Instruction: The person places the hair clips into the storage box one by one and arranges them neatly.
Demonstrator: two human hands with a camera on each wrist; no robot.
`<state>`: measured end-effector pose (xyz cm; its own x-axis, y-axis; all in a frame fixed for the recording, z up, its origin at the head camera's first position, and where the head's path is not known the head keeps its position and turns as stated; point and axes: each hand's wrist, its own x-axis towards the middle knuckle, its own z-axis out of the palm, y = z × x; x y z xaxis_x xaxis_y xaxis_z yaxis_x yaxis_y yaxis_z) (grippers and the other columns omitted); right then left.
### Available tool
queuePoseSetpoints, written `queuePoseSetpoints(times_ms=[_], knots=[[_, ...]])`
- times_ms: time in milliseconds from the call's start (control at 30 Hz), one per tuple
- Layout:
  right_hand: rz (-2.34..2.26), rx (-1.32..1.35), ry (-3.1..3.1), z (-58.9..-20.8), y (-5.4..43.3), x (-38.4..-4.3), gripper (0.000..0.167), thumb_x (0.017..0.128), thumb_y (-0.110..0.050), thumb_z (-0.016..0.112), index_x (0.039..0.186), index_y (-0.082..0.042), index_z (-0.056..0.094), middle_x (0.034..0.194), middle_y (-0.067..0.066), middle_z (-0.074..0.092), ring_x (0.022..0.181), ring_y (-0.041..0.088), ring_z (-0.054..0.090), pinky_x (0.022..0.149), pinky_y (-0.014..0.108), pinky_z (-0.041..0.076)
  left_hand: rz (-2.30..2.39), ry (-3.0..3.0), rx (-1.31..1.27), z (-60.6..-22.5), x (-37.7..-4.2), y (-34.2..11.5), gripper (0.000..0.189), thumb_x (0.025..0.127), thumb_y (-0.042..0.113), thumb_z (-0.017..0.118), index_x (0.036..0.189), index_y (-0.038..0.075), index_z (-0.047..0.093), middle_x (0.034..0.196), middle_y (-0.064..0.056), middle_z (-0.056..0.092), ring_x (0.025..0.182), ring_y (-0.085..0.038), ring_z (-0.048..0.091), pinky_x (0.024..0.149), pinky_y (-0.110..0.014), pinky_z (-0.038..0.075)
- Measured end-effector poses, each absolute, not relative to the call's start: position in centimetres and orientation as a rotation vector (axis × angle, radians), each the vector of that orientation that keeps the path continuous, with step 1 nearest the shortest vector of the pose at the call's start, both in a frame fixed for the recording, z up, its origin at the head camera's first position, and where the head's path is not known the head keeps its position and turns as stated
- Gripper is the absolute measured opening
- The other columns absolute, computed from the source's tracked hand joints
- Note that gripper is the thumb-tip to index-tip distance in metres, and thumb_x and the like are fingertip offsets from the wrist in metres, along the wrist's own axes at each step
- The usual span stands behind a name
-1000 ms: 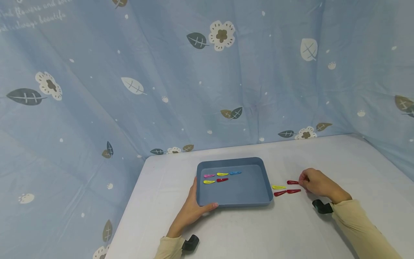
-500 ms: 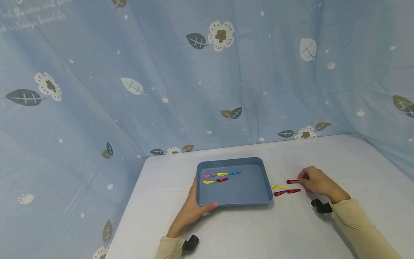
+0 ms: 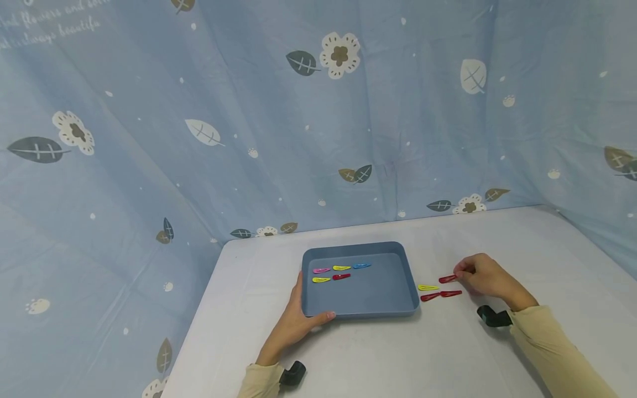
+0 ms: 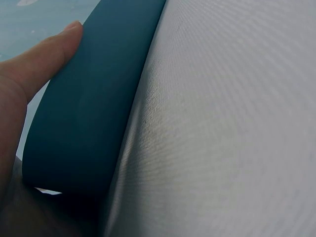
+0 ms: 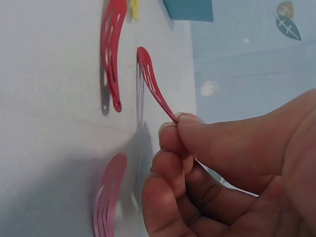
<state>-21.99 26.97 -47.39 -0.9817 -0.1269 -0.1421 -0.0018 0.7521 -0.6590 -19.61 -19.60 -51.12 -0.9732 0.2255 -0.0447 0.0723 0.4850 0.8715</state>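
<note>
My right hand (image 3: 484, 275) pinches the narrow end of a red snap hair clip (image 5: 153, 84) between thumb and forefinger. The clip slants above the white table, its shadow beside it. Below that hand lies a pink hair clip (image 5: 108, 197), hidden in the head view. Two more red hair clips (image 3: 451, 294) and a yellow hair clip (image 3: 428, 287) lie between this hand and the blue-grey tray (image 3: 370, 303). At the tray's front left corner, my left hand (image 3: 291, 323) rests with its thumb along the front rim and its fingers, partly hidden, along the left side.
Several hair clips lie in two rows inside the tray: pink (image 3: 321, 271), yellow (image 3: 342, 268) and blue (image 3: 362, 266) behind, yellow (image 3: 320, 279) and red (image 3: 341, 277) in front. A patterned blue curtain (image 3: 278, 138) hangs behind and left of the table.
My right hand has shifted slightly left and away from me, and the red hair clip in it has tilted up from the table. My left hand and the tray stay still.
</note>
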Motion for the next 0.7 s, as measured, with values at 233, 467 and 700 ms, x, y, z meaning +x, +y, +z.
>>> queuePoseSetpoints(times_ms=[233,467,700], knots=[[-1.094,-0.070,2.763,-47.31,27.00,-22.01,0.018,0.098,-0.005,0.065,0.108,0.007,0.072,0.099,0.016,0.070,0.086,0.023,0.058,0.066,0.030,0.054,1.499,2.569,0.264,-51.14,-19.66,-19.61,0.132,0.079,0.045,0.088,0.168,0.014,-0.004,0.176,-0.014,0.005,0.161,-0.039,0.014,0.125,-0.068,0.020],[-1.138,0.012,2.706,-47.03,27.03,-22.08,0.024,0.099,-0.011,0.065,0.115,0.006,0.072,0.107,0.019,0.071,0.091,0.025,0.059,0.071,0.029,0.054,1.498,2.564,0.256,-51.09,-19.57,-19.61,0.132,0.079,0.047,0.088,0.168,0.015,-0.004,0.176,-0.012,0.005,0.161,-0.038,0.014,0.125,-0.067,0.019],[-1.196,-0.018,2.675,-46.67,26.88,-22.08,0.028,0.099,-0.015,0.068,0.117,0.007,0.071,0.110,0.019,0.072,0.095,0.024,0.061,0.075,0.028,0.052,1.494,2.576,0.274,-51.17,-19.70,-19.63,0.132,0.079,0.046,0.088,0.168,0.016,-0.004,0.176,-0.012,0.005,0.161,-0.037,0.014,0.126,-0.066,0.019]])
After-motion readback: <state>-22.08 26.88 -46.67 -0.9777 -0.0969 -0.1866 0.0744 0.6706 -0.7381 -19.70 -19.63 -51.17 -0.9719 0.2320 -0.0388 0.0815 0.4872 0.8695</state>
